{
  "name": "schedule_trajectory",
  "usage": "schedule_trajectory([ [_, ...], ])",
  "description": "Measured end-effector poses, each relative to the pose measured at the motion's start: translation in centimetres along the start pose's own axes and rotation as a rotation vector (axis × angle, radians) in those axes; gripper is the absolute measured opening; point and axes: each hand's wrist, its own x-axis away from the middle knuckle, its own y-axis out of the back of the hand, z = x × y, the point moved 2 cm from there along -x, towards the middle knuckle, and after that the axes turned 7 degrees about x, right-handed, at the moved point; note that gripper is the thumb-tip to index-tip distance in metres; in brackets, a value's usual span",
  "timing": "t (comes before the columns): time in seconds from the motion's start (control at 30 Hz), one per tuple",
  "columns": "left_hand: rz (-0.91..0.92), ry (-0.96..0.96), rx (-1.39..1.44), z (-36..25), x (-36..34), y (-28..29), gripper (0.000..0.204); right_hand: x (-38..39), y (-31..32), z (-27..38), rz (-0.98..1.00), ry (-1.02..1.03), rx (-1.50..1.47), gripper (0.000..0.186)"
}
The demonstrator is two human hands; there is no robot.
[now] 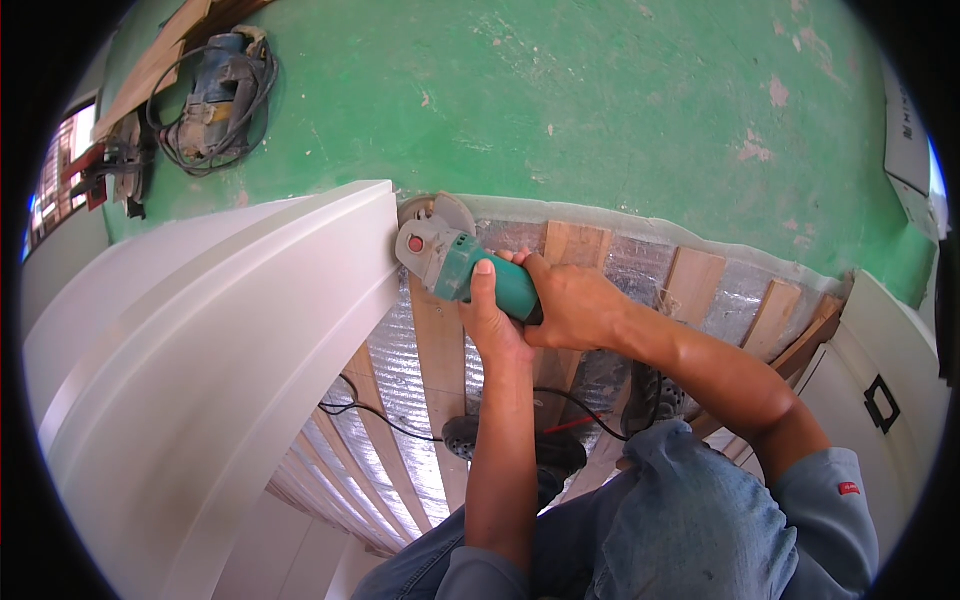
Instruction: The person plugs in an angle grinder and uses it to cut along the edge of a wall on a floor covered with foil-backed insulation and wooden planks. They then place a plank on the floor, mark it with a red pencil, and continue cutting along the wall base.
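Observation:
Both my hands hold a green angle grinder (505,287) with a grey metal head and a red button. My left hand (492,318) wraps round the body near the head, its thumb lying along the casing. Farther back, my right hand (575,305) grips the rear end of the body. The grinder's disc and guard (450,212) are beside the end of a white moulded panel (340,260) on my left, close to the green floor's edge. Whether the disc touches the panel I cannot tell.
Wooden battens (440,370) run over silvery foil. A black cord (385,425) crosses them near my shoes (560,455). A corded blue power tool (213,100) lies on the green surface (560,90), beside boards (150,85). A white panel with a black handle (880,403) stands right.

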Motion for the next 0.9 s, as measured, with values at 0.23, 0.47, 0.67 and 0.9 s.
schedule_trajectory([
  [0.23, -0.006, 0.003, -0.002, -0.04, -0.14, -0.23, 0.038, 0.0, 0.41, 0.08, 0.017, 0.012, 0.019, 0.07],
  [0.47, 0.016, -0.005, -0.008, -0.16, -0.32, -0.34, 0.037, -0.16, 0.46, 0.1, 0.007, 0.011, 0.002, 0.071],
  [0.67, 0.021, -0.008, -0.012, -0.09, -0.41, -0.53, 0.037, -0.15, 0.62, 0.03, 0.02, -0.003, 0.008, 0.071],
  [0.9, 0.034, 0.014, -0.018, -0.1, -0.43, -0.69, 0.03, -0.21, 0.58, 0.03, 0.014, -0.003, 0.016, 0.071],
])
